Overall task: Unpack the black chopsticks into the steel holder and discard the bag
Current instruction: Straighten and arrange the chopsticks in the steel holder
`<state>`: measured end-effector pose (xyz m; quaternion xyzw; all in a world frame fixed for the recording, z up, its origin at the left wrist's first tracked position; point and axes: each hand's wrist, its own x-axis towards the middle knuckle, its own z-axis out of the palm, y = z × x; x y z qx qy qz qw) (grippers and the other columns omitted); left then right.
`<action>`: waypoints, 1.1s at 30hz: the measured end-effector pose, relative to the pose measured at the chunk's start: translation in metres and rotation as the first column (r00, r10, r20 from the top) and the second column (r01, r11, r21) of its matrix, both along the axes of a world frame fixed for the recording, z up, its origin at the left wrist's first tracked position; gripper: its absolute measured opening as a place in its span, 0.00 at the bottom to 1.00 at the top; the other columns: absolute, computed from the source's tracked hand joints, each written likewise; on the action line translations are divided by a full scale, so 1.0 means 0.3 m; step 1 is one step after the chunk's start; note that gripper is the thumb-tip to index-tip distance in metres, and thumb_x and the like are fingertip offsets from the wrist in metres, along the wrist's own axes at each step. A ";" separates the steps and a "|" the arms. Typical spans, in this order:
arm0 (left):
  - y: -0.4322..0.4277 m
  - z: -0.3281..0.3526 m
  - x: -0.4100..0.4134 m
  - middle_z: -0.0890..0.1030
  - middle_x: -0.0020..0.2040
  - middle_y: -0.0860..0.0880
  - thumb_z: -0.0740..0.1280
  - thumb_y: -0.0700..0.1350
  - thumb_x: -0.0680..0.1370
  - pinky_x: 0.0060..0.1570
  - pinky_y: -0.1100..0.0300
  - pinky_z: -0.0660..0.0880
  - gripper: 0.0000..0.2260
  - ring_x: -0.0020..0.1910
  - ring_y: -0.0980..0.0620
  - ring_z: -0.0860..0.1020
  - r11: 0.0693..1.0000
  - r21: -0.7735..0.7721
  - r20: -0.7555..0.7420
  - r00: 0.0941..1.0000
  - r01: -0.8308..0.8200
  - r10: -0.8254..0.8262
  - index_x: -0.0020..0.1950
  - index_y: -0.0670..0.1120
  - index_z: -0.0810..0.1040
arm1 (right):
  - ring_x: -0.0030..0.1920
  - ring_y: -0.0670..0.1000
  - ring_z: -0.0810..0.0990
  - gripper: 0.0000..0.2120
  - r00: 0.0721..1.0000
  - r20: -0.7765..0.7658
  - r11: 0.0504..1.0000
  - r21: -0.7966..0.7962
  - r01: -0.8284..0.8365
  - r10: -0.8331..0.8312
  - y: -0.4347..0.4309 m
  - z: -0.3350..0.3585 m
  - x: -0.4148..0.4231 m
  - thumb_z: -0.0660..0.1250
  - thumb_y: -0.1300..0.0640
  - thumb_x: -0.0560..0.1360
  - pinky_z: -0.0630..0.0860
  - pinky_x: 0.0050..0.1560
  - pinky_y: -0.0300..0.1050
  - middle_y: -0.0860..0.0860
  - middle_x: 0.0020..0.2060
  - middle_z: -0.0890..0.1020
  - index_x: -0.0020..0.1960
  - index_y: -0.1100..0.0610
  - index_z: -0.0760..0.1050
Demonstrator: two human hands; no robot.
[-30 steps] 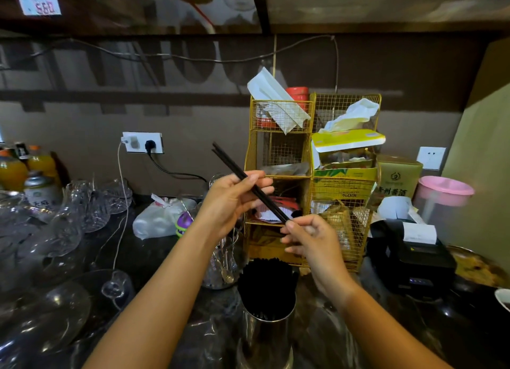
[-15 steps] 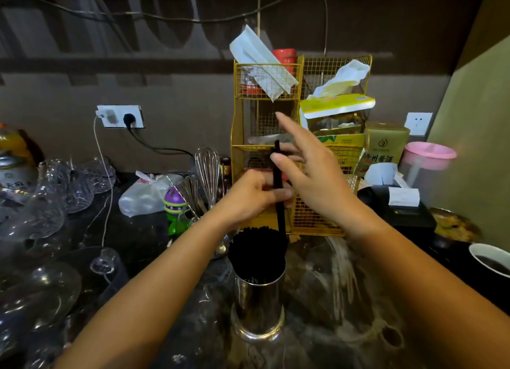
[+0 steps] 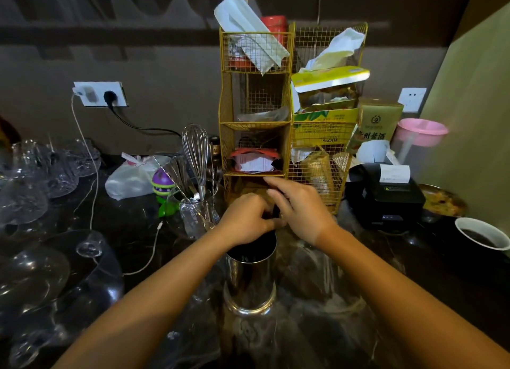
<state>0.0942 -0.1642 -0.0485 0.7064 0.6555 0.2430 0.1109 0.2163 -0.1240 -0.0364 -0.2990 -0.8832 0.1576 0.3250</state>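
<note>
My left grip (image 3: 245,221) pinches the black chopsticks (image 3: 275,211), now sunk lower into the steel holder (image 3: 249,283) on the bench (image 3: 419,291); my right grip (image 3: 299,207), fingers straight, presses their tops.

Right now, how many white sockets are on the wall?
2. The left socket has plugs in it; the right socket sits bare past the yellow wire rack. Others may hide behind the rack.
</note>
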 end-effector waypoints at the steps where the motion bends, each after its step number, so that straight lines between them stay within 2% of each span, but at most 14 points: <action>1: 0.000 -0.010 -0.005 0.81 0.42 0.42 0.68 0.51 0.70 0.48 0.47 0.74 0.13 0.43 0.46 0.77 1.000 -0.002 -0.018 1.000 0.016 -0.016 0.40 0.40 0.79 | 0.66 0.53 0.71 0.18 1.000 0.027 1.000 -0.019 -0.002 0.002 0.004 -0.020 0.001 0.56 0.56 0.78 0.67 0.64 0.43 0.56 0.65 0.74 0.67 0.58 0.67; 3: -0.001 -0.030 -0.014 0.81 0.48 0.44 0.69 0.50 0.70 0.54 0.48 0.71 0.12 0.49 0.46 0.75 0.999 0.016 -0.047 0.998 0.045 -0.044 0.43 0.42 0.80 | 0.69 0.52 0.67 0.18 0.995 0.095 0.999 -0.052 -0.008 0.013 0.010 -0.059 0.001 0.55 0.57 0.79 0.62 0.68 0.42 0.56 0.68 0.71 0.68 0.59 0.65; 6: -0.003 -0.056 -0.028 0.79 0.54 0.46 0.69 0.49 0.70 0.57 0.49 0.68 0.10 0.54 0.46 0.72 0.998 0.043 -0.085 0.995 0.045 -0.042 0.48 0.45 0.80 | 0.72 0.51 0.61 0.19 0.985 0.168 0.995 -0.095 -0.031 0.047 0.013 -0.107 -0.001 0.53 0.57 0.79 0.55 0.71 0.40 0.56 0.70 0.67 0.69 0.60 0.62; 18: -0.022 -0.080 -0.075 0.79 0.55 0.45 0.70 0.45 0.70 0.58 0.56 0.65 0.12 0.56 0.48 0.72 0.998 0.049 -0.039 0.999 0.039 -0.037 0.52 0.45 0.79 | 0.74 0.48 0.52 0.23 0.957 0.269 0.981 -0.187 -0.054 0.104 0.015 -0.217 -0.013 0.51 0.54 0.80 0.44 0.67 0.33 0.54 0.75 0.56 0.73 0.57 0.51; 21: -0.024 -0.050 -0.091 0.79 0.54 0.44 0.71 0.43 0.69 0.59 0.56 0.67 0.13 0.55 0.49 0.74 0.998 0.049 0.033 0.998 0.045 -0.047 0.52 0.44 0.79 | 0.74 0.50 0.54 0.23 0.966 0.235 0.977 -0.208 -0.054 0.103 0.023 -0.173 -0.011 0.53 0.53 0.79 0.48 0.71 0.38 0.54 0.74 0.58 0.72 0.57 0.54; 23: -0.021 -0.015 -0.118 0.80 0.52 0.43 0.71 0.41 0.69 0.58 0.55 0.69 0.12 0.53 0.47 0.76 0.997 0.076 0.104 0.994 0.014 -0.022 0.51 0.42 0.79 | 0.72 0.51 0.60 0.22 0.981 0.176 0.977 -0.209 -0.041 0.079 0.039 -0.121 -0.010 0.55 0.54 0.79 0.55 0.70 0.42 0.55 0.72 0.64 0.71 0.57 0.59; 27: -0.004 0.038 -0.198 0.80 0.51 0.44 0.67 0.38 0.72 0.52 0.58 0.69 0.10 0.48 0.51 0.75 0.986 0.089 0.218 0.969 -0.138 0.116 0.53 0.42 0.79 | 0.62 0.54 0.73 0.17 0.995 0.071 0.962 -0.270 -0.042 0.063 0.089 -0.026 -0.022 0.57 0.58 0.78 0.68 0.58 0.42 0.57 0.62 0.76 0.66 0.57 0.67; 29: 0.007 0.044 -0.233 0.80 0.52 0.45 0.65 0.38 0.73 0.53 0.59 0.69 0.11 0.48 0.53 0.75 0.987 0.033 0.207 0.967 -0.160 0.149 0.54 0.42 0.78 | 0.57 0.53 0.76 0.16 0.991 0.100 0.945 -0.321 -0.055 0.092 0.121 0.002 -0.041 0.58 0.60 0.77 0.70 0.53 0.41 0.57 0.58 0.78 0.64 0.57 0.69; 33: 0.031 0.040 -0.265 0.80 0.54 0.40 0.64 0.37 0.74 0.54 0.58 0.70 0.11 0.48 0.52 0.75 0.983 -0.116 0.153 0.975 -0.144 0.160 0.55 0.39 0.77 | 0.53 0.56 0.78 0.13 0.955 0.248 0.922 -0.382 -0.058 0.163 0.171 0.016 -0.105 0.62 0.61 0.75 0.73 0.50 0.45 0.58 0.54 0.79 0.60 0.59 0.73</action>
